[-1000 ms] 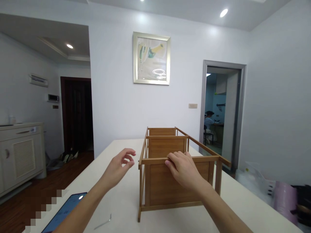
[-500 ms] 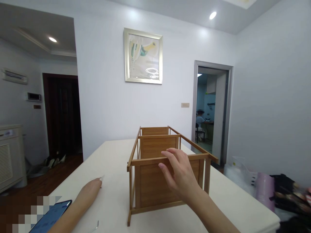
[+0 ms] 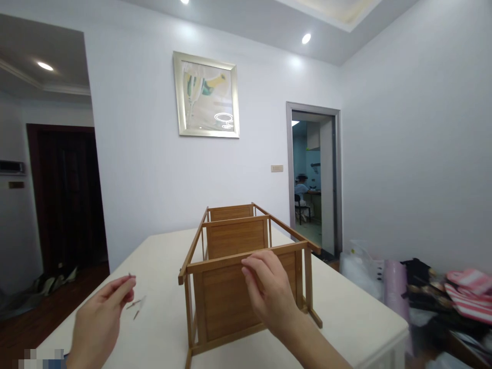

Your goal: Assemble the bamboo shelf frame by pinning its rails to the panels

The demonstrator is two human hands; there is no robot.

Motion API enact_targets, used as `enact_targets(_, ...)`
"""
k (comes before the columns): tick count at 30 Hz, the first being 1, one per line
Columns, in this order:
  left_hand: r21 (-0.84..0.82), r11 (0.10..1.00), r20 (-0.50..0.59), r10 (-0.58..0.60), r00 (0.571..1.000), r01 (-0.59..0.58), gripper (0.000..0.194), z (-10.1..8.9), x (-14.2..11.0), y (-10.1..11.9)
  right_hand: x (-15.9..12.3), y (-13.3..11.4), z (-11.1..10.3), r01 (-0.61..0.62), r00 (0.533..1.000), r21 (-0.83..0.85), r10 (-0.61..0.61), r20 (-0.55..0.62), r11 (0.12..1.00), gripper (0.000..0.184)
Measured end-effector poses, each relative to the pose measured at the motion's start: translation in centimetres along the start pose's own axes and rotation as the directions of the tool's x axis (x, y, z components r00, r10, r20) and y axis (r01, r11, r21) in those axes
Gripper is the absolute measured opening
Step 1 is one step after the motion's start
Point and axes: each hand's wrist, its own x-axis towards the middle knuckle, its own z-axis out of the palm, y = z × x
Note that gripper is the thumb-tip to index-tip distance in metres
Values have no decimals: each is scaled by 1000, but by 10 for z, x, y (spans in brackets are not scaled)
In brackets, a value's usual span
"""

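Note:
My left hand [image 3: 102, 312] is raised over the left side of the table, thumb and fingertips pinched on a small screw [image 3: 129, 275], of which only a dark tip shows. Below its fingers, a couple of thin screws [image 3: 132, 304] lie beside a small clear plastic bag [image 3: 142, 303]. A brown wooden shelf rack [image 3: 230, 300] rests on its side, its panels standing upright one behind another. In front of the nearest panel's top rail is my right hand [image 3: 267, 287], fingers curled and fingertips drawn together, with nothing visible in them. Whether it touches the rail, I cannot tell.
The rack stands on a white table [image 3: 161, 271] against a wall with a framed picture [image 3: 207, 95]. Bags and a pink roll [image 3: 394, 284] are piled on the right. Through the doorway [image 3: 313, 174] a person sits in another room.
My left hand has lifted from the tabletop with a screw in its pinch. My right hand's fingers have closed from a spread pose. The view has swung right.

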Motion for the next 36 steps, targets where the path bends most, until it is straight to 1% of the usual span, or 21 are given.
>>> enact_targets(1,-222,974,19,-39,999,42,24,4,-17,20,0,-4,-1,-3,1000,50,4,-21,999,21)
enact_targets(2,-364,927,108,-56,993,92,24,9,-36,39,-1,-8,-2,12,999,82,-9,-44,997,24)
enact_targets(3,-433,888,204,-67,977,151,24,15,-56,57,-2,-13,-3,47,997,97,-41,-65,994,28)
enact_targets(4,-446,863,318,-95,943,237,23,24,-77,72,-3,-19,-5,100,992,96,-92,-85,990,34)
enact_targets(5,-429,839,432,-134,892,334,23,34,-97,85,-4,-25,-6,162,983,86,-153,-102,983,41)
enact_targets(6,-391,818,528,-176,831,422,23,46,-115,95,-6,-30,-7,224,970,73,-215,-116,972,47)
enact_targets(8,-330,766,656,-234,717,552,25,71,-143,110,-7,-37,-11,314,943,56,-305,-137,948,52)
enact_targets(9,-322,734,688,-253,680,598,25,84,-152,115,-8,-39,-14,330,937,51,-320,-142,943,50)
enact_targets(11,-329,672,718,-278,638,664,23,107,-163,122,-6,-38,-22,314,943,53,-306,-129,948,43)
enact_targets(14,-360,597,735,-292,612,717,17,135,-169,132,-2,-29,-38,255,966,81,-251,-56,963,34)
enact_targets(17,-367,539,757,-301,580,758,15,156,-175,142,-1,-16,-53,221,975,88,-221,-13,971,32)
enact_targets(20,-339,524,793,-288,537,782,14,173,-183,152,-5,-3,-65,178,984,60,-176,-39,982,32)
enact_targets(23,-320,524,836,-236,496,789,14,188,-191,160,-9,8,-76,139,988,46,-135,-77,989,32)
enact_targets(25,-310,543,860,-190,473,781,15,197,-197,164,-12,13,-83,120,988,48,-115,-100,992,33)
enact_targets(30,-273,643,909,-70,410,716,14,216,-207,173,-15,21,-109,91,985,23,-87,-151,996,32)
enact_targets(31,-259,689,916,-47,398,677,12,220,-208,175,-16,24,-115,67,986,30,-62,-154,997,29)
enact_targets(32,-238,761,918,-26,395,603,11,223,-207,177,-16,29,-120,21,987,44,-14,-158,999,25)
enact_targets(33,-215,853,912,0,411,476,12,227,-204,179,-17,36,-125,-53,983,61,63,-173,997,21)
enact_targets(34,-193,939,893,48,448,283,13,232,-201,181,-17,45,-130,-154,966,87,169,-196,984,18)
enact_targets(35,-166,986,861,129,492,32,14,237,-196,181,-18,55,-132,-275,928,127,298,-224,953,17)
enact_targets(36,-120,963,821,234,521,-242,14,243,-191,181,-18,67,-134,-402,862,184,438,-256,897,19)
